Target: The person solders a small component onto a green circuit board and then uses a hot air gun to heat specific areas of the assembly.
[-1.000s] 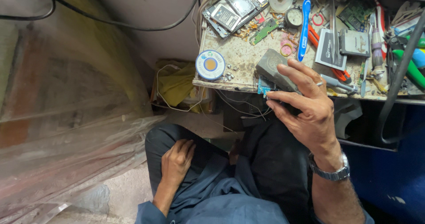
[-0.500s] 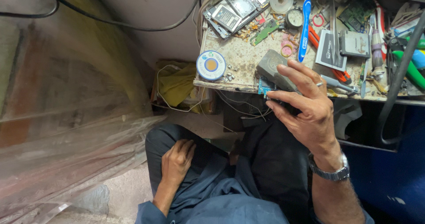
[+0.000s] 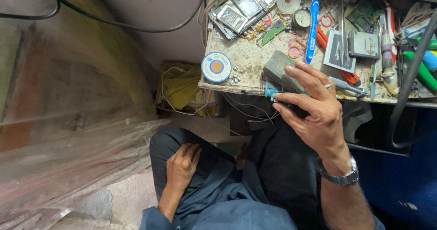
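The fingers [image 3: 304, 75] of the right hand [image 3: 316, 114] are curled around a small dark device with a blue circuit board edge [image 3: 272, 91] showing at its left end, thumb underneath and the other fingers wrapped over the top. The device is held just at the front edge of the worktop [image 3: 236, 85], touching or nearly touching a grey block [image 3: 280, 70] that lies there; which of the 2 cannot be told. A watch [image 3: 339, 175] sits on that wrist.

The left hand [image 3: 182, 164] holds nothing: its fingers lie loosely together, flat on the left thigh, well below the worktop edge.

As a judgement, the work looks early or paused: only 1 hand is engaged, no tool is gripped, and the board is out in the open rather than closed up in a case.

Behind the grey block, a blue-handled toothbrush [image 3: 312, 25] lies pointing away from the person. To the block's left sits a round white and blue solder reel [image 3: 216, 67]. Further back left, several opened phone bodies [image 3: 241, 7] are stacked. To the block's right lie tweezers, pliers and small packets, crowded together.
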